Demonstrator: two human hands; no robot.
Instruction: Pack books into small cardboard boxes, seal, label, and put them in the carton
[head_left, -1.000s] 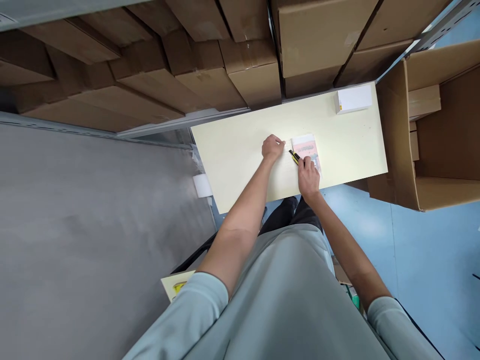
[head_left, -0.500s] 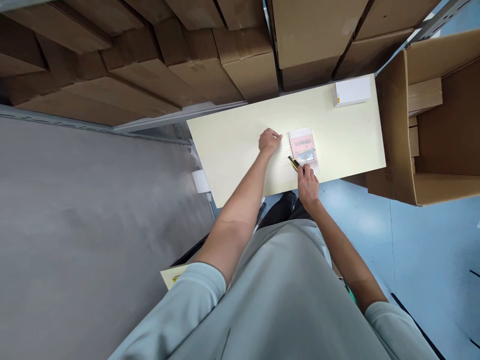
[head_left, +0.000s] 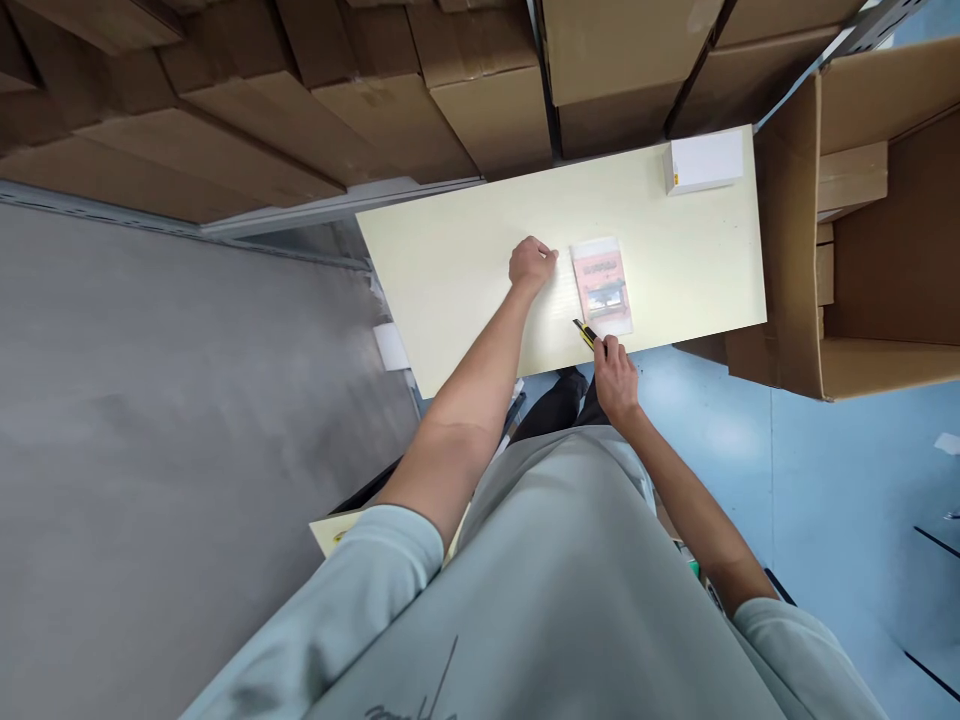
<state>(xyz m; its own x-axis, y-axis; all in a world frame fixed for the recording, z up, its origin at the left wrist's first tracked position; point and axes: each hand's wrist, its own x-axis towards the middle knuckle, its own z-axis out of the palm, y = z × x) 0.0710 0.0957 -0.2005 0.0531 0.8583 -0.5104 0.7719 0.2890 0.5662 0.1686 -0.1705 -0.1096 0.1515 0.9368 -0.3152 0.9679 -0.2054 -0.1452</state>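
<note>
My right hand is closed round the handle of a black and yellow utility knife near the table's front edge. Its tip points away to the left, beside the lower left corner of a flat pink and white packet. Left of the packet, my left hand is closed with fingertips pinched together just above the tabletop. A faint, pale lined patch shows on the table between that hand and the packet; whether it is a clear film I cannot tell. What the left fingers pinch is too small to make out.
The pale yellow tabletop carries a white box at its back right. Cardboard boxes fill the shelf behind. A large open carton with smaller boxes inside stands at the right. A grey surface spans the left.
My right hand has drawn back slightly off the packet with the knife, leaving the packet's lower edge in view. The left hand stays pinched at much the same spot. The whole view has shifted slightly.
</note>
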